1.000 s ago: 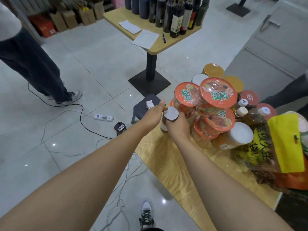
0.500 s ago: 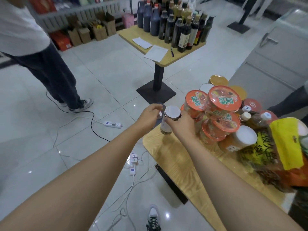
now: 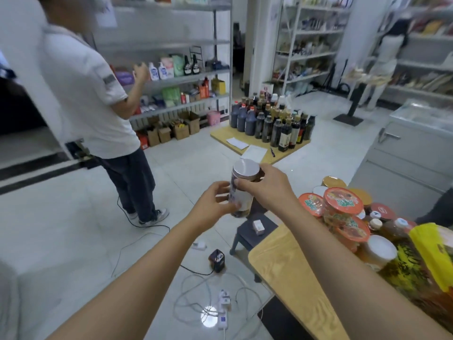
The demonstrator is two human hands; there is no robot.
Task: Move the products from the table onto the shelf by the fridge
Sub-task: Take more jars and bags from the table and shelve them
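I hold a tall clear jar point(image 3: 241, 201) with a white lid and a paper label, lifted clear of the table, over the floor. My right hand point(image 3: 266, 186) grips its upper part just under the lid. My left hand point(image 3: 212, 207) curls round its lower part from the left. The wooden table point(image 3: 282, 268) at the lower right carries several orange-lidded tubs point(image 3: 342, 206), bottles point(image 3: 392, 229) and a yellow bag point(image 3: 434, 253). Metal shelves point(image 3: 176, 82) with products stand at the back left.
A person in a white shirt point(image 3: 95, 104) stands left of centre, before the shelves. A second table point(image 3: 259, 143) packed with dark bottles stands ahead. A small dark stool point(image 3: 252, 233), power strips and cables point(image 3: 220, 305) lie on the floor below. A grey cabinet point(image 3: 404, 153) is at the right.
Both hands have lifted the jar off the table and carried it up and leftward. My view has risen, bringing the shelves and the standing person into sight.
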